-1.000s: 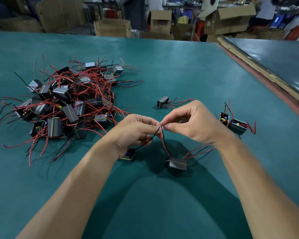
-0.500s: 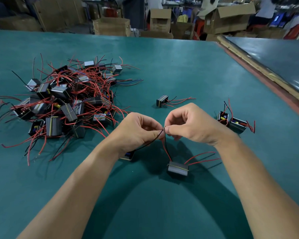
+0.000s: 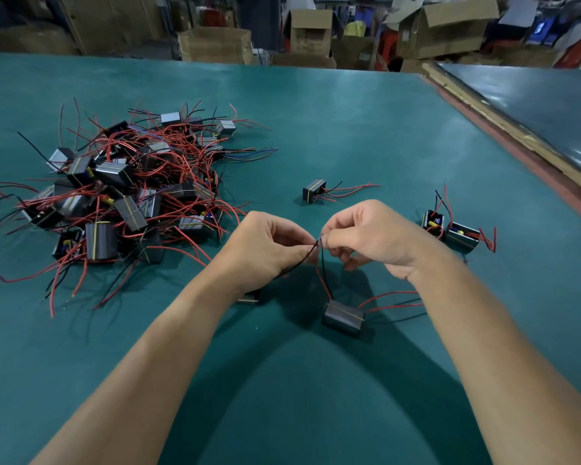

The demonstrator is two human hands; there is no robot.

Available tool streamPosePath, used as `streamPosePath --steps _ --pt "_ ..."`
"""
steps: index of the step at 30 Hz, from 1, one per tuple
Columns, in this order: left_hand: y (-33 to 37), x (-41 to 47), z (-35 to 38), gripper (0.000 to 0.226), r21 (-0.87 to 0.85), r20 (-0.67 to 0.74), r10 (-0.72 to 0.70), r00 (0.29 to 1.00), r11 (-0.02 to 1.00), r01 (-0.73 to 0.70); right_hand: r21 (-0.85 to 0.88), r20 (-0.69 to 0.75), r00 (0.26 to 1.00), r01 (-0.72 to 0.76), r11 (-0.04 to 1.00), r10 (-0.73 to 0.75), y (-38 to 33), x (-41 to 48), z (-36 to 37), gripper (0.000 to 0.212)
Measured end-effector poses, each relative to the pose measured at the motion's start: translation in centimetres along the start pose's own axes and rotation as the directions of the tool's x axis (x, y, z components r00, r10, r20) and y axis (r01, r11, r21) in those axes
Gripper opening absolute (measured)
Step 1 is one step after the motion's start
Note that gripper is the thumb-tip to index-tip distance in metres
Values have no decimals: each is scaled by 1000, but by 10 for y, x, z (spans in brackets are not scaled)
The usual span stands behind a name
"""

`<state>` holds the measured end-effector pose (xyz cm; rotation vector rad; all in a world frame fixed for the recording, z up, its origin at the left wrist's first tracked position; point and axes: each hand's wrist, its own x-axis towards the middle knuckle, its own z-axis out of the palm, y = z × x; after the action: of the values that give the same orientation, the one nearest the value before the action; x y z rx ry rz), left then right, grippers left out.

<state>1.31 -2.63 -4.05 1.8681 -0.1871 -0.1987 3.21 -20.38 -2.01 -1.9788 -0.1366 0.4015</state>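
2 hands pinch wire ends together over a green table [image 3: 349, 129].
The left hand [image 3: 265, 250] and right hand [image 3: 373, 236] meet fingertip to fingertip, each gripping thin wires [image 3: 320, 245] between thumb and forefinger. The wires run down to a small black box [image 3: 343, 317] lying on the table below the right hand. A second box [image 3: 250, 297] lies half hidden under the left wrist. A tangled pile [image 3: 121, 196] sits well apart, to the left.

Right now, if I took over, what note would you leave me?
Left hand: pinches a thin black wire from a small dark box half hidden under its wrist.
Right hand: pinches the red and black wires of the dark yellow-banded box on the green table.
Done: wire ends meet between both hands; twisted or not, cannot tell.
To do: the tangled pile of red-wired boxes.
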Motion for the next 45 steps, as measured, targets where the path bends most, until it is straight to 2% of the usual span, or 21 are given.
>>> streamPosePath --steps 9,16,21,23,25,26,31,36,40,45 --pt "3 0 -4 15 -135 34 -13 999 991 18 113 25 995 95 989 -98 -2 -4 -9 19" --pt "2 1 -3 12 -139 42 -31 999 990 36 49 49 984 170 984 -173 0 -4 -8 14" --pt "-1 1 1 15 -46 -32 15 999 999 -16 -70 -5 985 169 983 -170 2 -1 -4 20" --pt "-4 1 3 13 126 -101 124 987 986 -111 -125 -26 989 141 982 -146 3 1 -1 21" --pt "-7 0 6 13 336 -114 270 956 916 -218 -148 -40 995 88 985 -95 5 3 0 24" --pt "-8 0 7 13 383 -112 304 946 892 -242 -148 -50 996 62 987 -70 5 5 1 24" --pt "-13 8 4 11 346 -141 245 959 920 -184 -151 -70 995 56 987 -67 7 6 2 25" --pt "-10 5 5 9 29 -7 99 995 995 -99 -236 -26 985 157 959 -168 6 3 5 19" --pt "-11 4 4 11 177 -105 192 976 969 -172 -299 -29 973 210 931 -229 4 2 5 20" --pt "-10 3 5 10 324 -176 315 933 913 -247 -326 -57 972 198 925 -228 5 4 7 24"
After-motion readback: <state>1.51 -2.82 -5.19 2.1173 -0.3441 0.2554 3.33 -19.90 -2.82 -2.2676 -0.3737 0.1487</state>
